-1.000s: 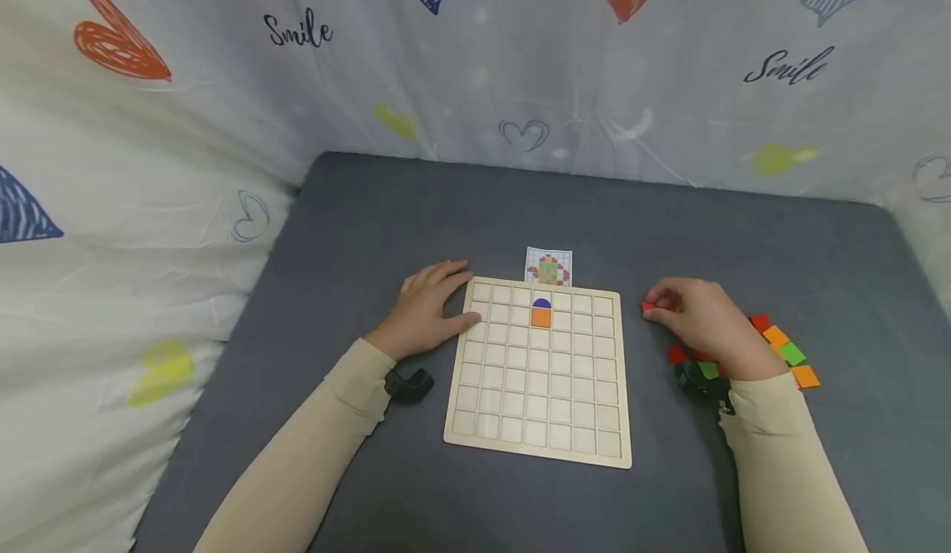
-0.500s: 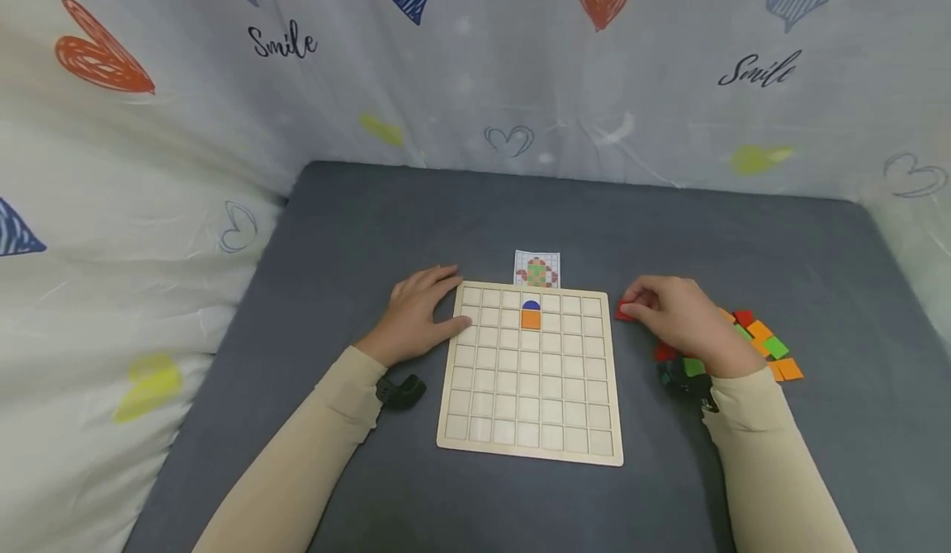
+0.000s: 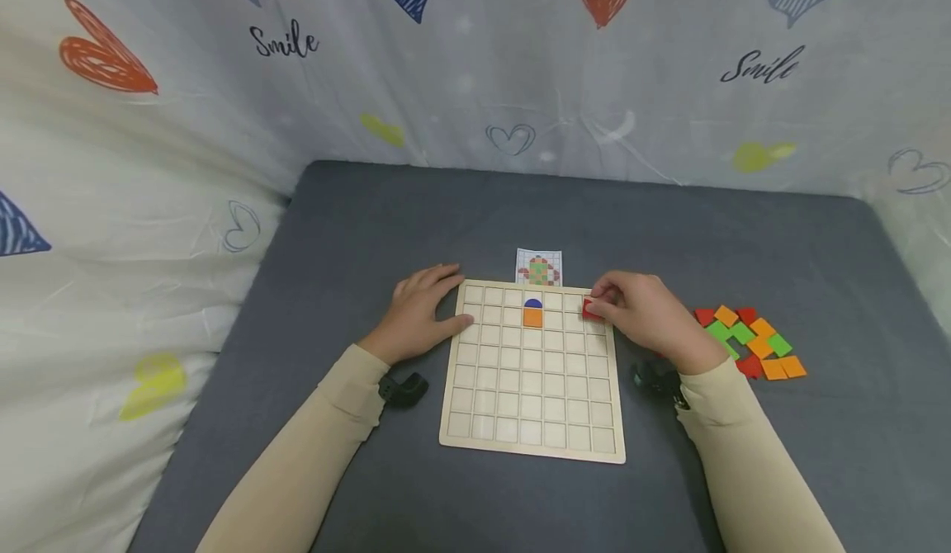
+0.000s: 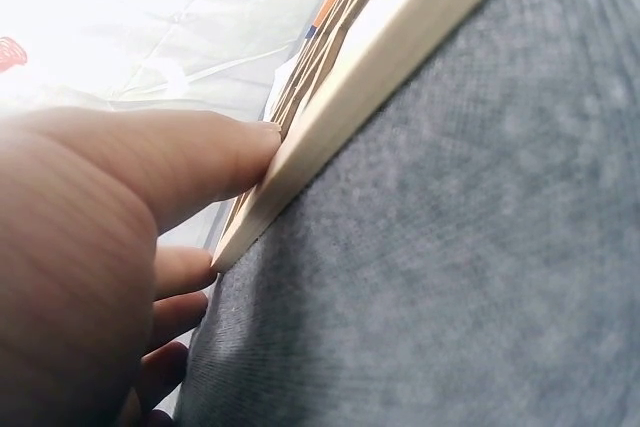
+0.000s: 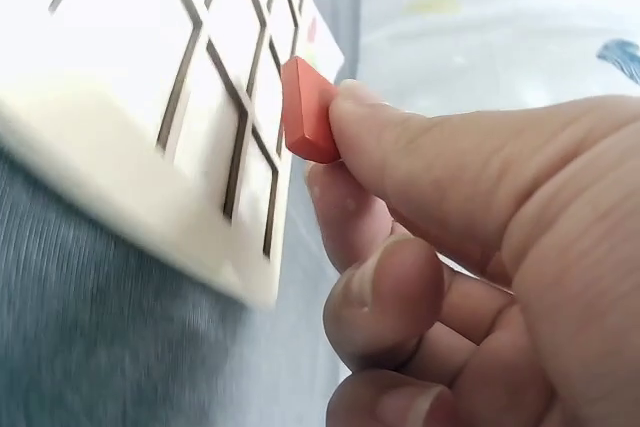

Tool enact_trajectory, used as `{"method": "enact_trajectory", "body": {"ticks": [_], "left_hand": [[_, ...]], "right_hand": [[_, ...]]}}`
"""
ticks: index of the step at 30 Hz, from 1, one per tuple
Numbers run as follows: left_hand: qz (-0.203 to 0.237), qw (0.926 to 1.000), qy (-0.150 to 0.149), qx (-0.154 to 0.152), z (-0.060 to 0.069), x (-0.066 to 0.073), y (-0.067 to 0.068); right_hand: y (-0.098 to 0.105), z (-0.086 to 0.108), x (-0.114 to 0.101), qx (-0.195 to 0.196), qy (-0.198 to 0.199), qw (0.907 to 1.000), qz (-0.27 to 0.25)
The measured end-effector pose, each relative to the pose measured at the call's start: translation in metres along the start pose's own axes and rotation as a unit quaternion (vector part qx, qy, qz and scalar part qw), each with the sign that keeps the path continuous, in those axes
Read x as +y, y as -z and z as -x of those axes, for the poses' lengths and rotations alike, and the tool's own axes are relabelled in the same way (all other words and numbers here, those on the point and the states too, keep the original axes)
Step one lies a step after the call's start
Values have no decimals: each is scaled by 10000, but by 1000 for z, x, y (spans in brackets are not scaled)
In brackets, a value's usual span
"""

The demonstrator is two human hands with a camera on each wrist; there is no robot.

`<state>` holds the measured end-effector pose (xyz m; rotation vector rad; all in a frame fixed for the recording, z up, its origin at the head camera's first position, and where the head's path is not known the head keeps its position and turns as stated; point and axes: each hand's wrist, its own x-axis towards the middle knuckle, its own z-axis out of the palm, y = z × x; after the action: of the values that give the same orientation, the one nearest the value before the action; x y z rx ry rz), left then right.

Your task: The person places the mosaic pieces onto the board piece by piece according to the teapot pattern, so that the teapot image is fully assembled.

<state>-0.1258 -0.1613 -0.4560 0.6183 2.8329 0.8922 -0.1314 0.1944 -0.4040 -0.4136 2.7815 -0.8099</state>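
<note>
My right hand [image 3: 642, 314] pinches a red tile [image 5: 307, 112] between thumb and forefinger, over the upper right part of a wooden grid board [image 3: 531, 452]. The other right fingers are curled below, as the right wrist view shows. At the board's upper left corner rests my left hand [image 3: 416, 309]; its thumb lies on the rim and its fingers are spread loosely along the corner. In the board's upper rows sit a blue half-round tile [image 3: 532, 304] and, directly below it, an orange square tile [image 3: 532, 318].
Right of the board lies a cluster of red, orange and green tiles [image 3: 759, 348], several of them touching. A small printed card [image 3: 539, 267] with a coloured grid pattern shows behind the board's far edge. A grey cloth [image 3: 416, 215] covers the table, with a printed curtain [image 3: 461, 74] behind.
My right hand has moved left from beside the tile cluster to over the board, carrying the red tile. More of the cluster is now uncovered. My left hand stays at the board's corner.
</note>
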Motion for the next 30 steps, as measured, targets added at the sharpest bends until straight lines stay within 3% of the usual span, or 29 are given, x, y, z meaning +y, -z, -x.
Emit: {"method": "enact_trajectory", "body": {"ticks": [18, 30], "left_hand": [[35, 10000, 12, -45, 0, -2, 0], [65, 10000, -15, 11, 0, 0, 1]], "right_hand": [[-28, -14, -22, -371, 247, 9988, -188], [-38, -17, -25, -326, 545, 9978, -179]]}}
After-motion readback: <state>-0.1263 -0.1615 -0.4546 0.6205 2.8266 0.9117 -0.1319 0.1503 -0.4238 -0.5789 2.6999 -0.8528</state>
